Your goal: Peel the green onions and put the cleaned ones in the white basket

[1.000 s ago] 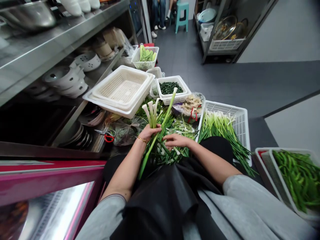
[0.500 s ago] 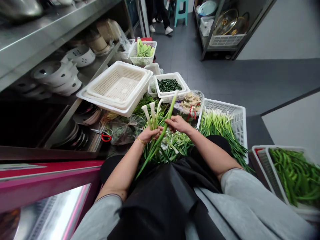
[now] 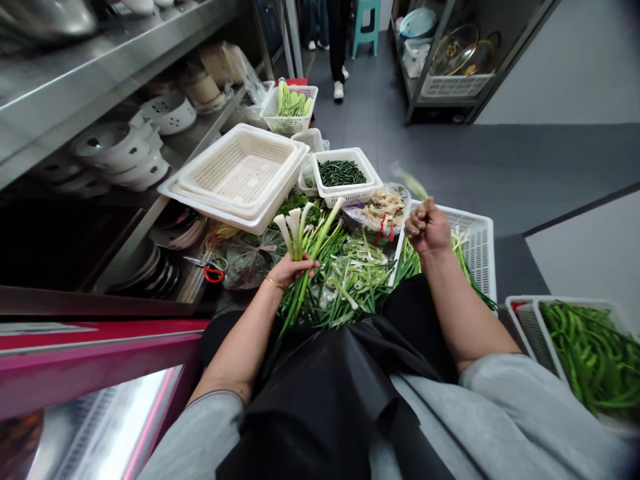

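My left hand (image 3: 294, 268) is closed round several scallions (image 3: 295, 230), their white ends pointing up and away and their green leaves hanging toward my lap. Raised over the right-hand basket, my right hand (image 3: 430, 228) is a fist with a pale green scallion layer (image 3: 414, 185) sticking out at the top, smeared by motion. Between my hands lies a heap of loose scallion leaves and peelings (image 3: 357, 273). The white basket (image 3: 480, 247) under my right hand holds rows of scallions, partly hidden by my forearm.
Stacked white baskets (image 3: 173, 183) stand front left, near red-handled scissors (image 3: 215, 272). Ahead are a basket of dark green chillies (image 3: 343, 172) and a bagged pale vegetable (image 3: 387, 203). Long green peppers (image 3: 590, 347) fill a basket at right. A person's legs (image 3: 339, 47) show in the walkway.
My right hand has moved away from the bunch, up and to the right, with a pale scallion layer in it. My left hand has shifted slightly left. The person's legs have moved.
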### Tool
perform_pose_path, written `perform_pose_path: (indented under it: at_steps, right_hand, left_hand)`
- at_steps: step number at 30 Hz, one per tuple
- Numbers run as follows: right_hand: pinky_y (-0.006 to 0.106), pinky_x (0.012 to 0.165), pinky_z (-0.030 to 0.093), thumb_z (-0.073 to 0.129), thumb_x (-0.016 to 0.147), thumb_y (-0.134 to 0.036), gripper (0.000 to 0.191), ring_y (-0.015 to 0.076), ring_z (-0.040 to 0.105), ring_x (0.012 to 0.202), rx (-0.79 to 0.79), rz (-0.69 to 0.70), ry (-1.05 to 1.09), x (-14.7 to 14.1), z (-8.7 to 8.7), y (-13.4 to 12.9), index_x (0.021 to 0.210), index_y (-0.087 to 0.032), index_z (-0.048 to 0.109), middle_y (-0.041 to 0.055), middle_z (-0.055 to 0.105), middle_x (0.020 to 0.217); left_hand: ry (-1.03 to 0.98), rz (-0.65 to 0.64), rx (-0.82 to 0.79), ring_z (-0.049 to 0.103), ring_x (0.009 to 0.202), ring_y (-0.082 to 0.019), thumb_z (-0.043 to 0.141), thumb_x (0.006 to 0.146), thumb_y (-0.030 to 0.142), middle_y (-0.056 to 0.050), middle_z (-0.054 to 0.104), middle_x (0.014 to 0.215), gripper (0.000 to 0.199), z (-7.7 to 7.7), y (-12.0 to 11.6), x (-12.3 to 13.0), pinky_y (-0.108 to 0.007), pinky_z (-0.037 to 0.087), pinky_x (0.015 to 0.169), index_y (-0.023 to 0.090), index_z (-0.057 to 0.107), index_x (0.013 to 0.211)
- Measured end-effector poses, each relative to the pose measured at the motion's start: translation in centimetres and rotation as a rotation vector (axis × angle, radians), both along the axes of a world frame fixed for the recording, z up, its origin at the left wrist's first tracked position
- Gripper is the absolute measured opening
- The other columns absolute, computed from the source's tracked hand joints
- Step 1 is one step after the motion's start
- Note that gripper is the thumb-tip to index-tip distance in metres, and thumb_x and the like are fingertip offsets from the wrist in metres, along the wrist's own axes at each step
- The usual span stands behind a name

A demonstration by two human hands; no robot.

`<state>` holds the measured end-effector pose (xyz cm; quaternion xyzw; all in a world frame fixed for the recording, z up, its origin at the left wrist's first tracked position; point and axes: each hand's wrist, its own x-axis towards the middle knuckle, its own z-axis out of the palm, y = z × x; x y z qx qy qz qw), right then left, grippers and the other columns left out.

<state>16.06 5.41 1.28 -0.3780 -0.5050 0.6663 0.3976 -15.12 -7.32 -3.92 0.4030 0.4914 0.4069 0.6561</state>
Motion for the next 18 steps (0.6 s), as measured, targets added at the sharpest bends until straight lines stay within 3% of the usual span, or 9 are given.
perform_pose_path:
  at_steps: [2, 5, 8, 10, 12, 14, 18]
  right_hand:
    - [0.014, 0.032, 0.032, 0.061, 0.080, -0.048, 0.038, 0.0041, 0.037, 0.031, -0.064, 0.189, -0.177, -0.7, -1.5, -0.3, 0.063, -0.017, 0.050, -0.0068, 0.042, 0.040]
    - [0.015, 0.035, 0.037, 0.077, 0.066, -0.036, 0.032, 0.0062, 0.050, 0.039, -0.123, 0.365, -0.260, -4.4, -3.1, -1.7, 0.079, -0.012, 0.061, -0.0011, 0.060, 0.056]
    - [0.017, 0.042, 0.045, 0.074, 0.069, -0.039, 0.038, 0.0072, 0.055, 0.046, -0.055, 0.363, -0.131, -8.9, -2.7, -2.5, 0.092, -0.013, 0.060, -0.0021, 0.062, 0.065]
    - [0.019, 0.041, 0.046, 0.072, 0.071, -0.042, 0.035, 0.0076, 0.053, 0.042, 0.024, 0.292, -0.097, -10.8, -1.7, -2.4, 0.083, -0.012, 0.058, -0.0034, 0.057, 0.058]
    - [0.020, 0.035, 0.043, 0.074, 0.069, -0.042, 0.037, 0.0088, 0.051, 0.037, 0.082, 0.211, -0.178, -11.6, -0.7, -2.0, 0.073, -0.012, 0.055, -0.0036, 0.054, 0.052]
    - [0.020, 0.032, 0.042, 0.075, 0.069, -0.044, 0.038, 0.0103, 0.052, 0.036, 0.111, 0.218, -0.250, -11.5, -0.2, -1.6, 0.070, -0.012, 0.053, -0.0021, 0.055, 0.051]
    - [0.020, 0.038, 0.047, 0.072, 0.071, -0.048, 0.041, 0.0111, 0.057, 0.040, 0.134, 0.430, -0.167, -10.2, -0.5, -0.7, 0.075, -0.011, 0.057, 0.0011, 0.062, 0.056]
  left_hand:
    - [-0.054, -0.013, 0.000, 0.043, 0.039, -0.006, 0.075, 0.060, 0.041, -0.006, 0.062, 0.052, 0.038, 0.0, 0.2, 0.0, -0.019, 0.015, 0.037, 0.007, 0.071, 0.078]
    - [-0.115, -0.109, -0.007, 0.042, 0.037, -0.006, 0.073, 0.060, 0.044, -0.007, 0.061, 0.050, 0.041, 0.0, 0.7, 0.6, -0.020, 0.012, 0.036, 0.007, 0.071, 0.079]
    - [-0.056, -0.168, -0.006, 0.043, 0.038, -0.007, 0.073, 0.061, 0.044, -0.008, 0.064, 0.055, 0.041, 0.2, 1.1, 1.8, -0.020, 0.015, 0.036, 0.007, 0.070, 0.079]
    - [0.050, -0.071, 0.063, 0.043, 0.041, -0.006, 0.074, 0.062, 0.042, -0.008, 0.067, 0.062, 0.038, 0.4, 1.3, 2.7, -0.020, 0.020, 0.038, 0.008, 0.070, 0.079]
    - [0.189, 0.058, 0.160, 0.042, 0.043, -0.005, 0.075, 0.063, 0.040, -0.005, 0.065, 0.062, 0.032, 0.8, 1.4, 3.3, -0.020, 0.024, 0.040, 0.010, 0.069, 0.073]
    - [0.268, 0.095, 0.196, 0.039, 0.042, -0.004, 0.076, 0.062, 0.040, -0.002, 0.061, 0.056, 0.031, 1.0, 1.5, 3.3, -0.020, 0.024, 0.041, 0.011, 0.067, 0.067]
    - [0.031, -0.075, 0.082, 0.035, 0.036, -0.004, 0.074, 0.061, 0.045, -0.005, 0.062, 0.054, 0.040, 0.1, 1.4, 2.2, -0.021, 0.018, 0.037, 0.009, 0.068, 0.076]
